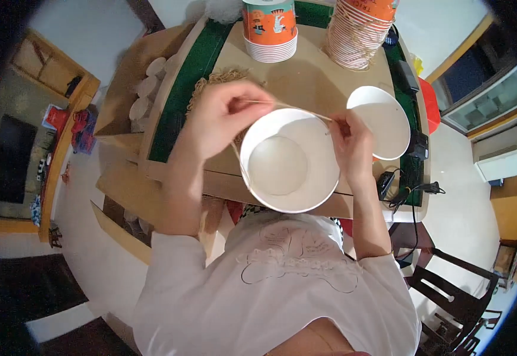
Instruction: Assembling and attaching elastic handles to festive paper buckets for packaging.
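Pinching the tan cord point(297, 110) at two points, I have the left hand point(226, 115) and the right hand point(353, 142) closed on it by the fingertips, a span of it pulled fairly straight between them. The left fingers blur, so I cannot tell their exact grip, nor whether the right fingers also press the rim. The cord crosses beyond the far rim of the white tub point(291, 160), which sits between and just nearer than the hands, mouth facing up; another length runs down its side below the left hand.

I judge the cord light, soft and easily tangled, best pinched near the rim. The tub looks like light coated paper, a bit slippery, its wall liable to dent; I would hold it by the stiffer rim.

Counting, I get one tub between the hands, one second tub point(380, 121) right of the right hand, two stacks beyond: an orange-printed stack point(271, 29) and a strand-wrapped stack point(359, 38), their tubs too tightly nested to number. One heap of loose strands point(204, 92) lies just beyond the left hand, too tangled to count.
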Motion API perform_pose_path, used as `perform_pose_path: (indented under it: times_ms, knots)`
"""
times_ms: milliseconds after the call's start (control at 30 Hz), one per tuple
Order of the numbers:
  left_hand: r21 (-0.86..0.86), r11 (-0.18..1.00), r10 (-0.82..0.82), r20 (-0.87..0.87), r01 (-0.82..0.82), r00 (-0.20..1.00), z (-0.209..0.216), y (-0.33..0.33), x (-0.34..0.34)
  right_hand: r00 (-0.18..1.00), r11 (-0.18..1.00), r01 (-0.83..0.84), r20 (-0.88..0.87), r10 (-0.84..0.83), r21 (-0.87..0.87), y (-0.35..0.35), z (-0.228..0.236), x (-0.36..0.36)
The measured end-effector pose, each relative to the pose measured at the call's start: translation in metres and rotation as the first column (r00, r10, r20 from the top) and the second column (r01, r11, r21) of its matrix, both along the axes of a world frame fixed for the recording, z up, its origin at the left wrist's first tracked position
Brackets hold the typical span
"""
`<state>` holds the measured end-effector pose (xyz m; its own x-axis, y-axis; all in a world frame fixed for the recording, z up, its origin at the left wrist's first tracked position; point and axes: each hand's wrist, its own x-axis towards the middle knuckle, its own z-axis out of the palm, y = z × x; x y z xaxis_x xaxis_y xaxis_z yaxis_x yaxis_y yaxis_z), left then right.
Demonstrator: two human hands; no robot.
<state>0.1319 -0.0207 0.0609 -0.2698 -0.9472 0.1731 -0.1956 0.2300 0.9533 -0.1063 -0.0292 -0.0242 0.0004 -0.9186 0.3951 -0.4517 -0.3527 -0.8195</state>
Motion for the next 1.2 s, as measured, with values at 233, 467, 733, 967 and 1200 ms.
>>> perform_pose_path:
  times_ms: [233,467,733,967,1200]
  knots:
    - [0.478,0.857,0.103,0.210,-0.194,0.972,-0.089,-0.001,0.063,0.995,0.978,-0.096,0.058,0.087,0.183,0.011,-0.015,0.005]
    - [0.634,0.769,0.264,-0.189,-0.088,0.946,-0.110,0.000,0.046,0.973,0.929,-0.215,0.147,0.177,0.302,0.001,-0.037,0.015]
    - [0.707,0.701,0.183,-0.297,0.087,0.937,-0.132,0.043,0.029,0.683,0.556,-0.730,0.455,0.572,0.396,0.007,-0.090,-0.020]
    - [0.800,0.599,0.251,-0.169,-0.016,0.953,-0.065,0.058,0.042,0.875,0.528,-0.470,0.293,0.386,0.707,0.012,0.008,0.007]
    - [0.348,0.938,-0.009,0.003,0.008,1.000,-0.063,-0.027,0.056,0.880,0.761,-0.445,0.071,0.470,0.471,-0.019,0.024,-0.012]
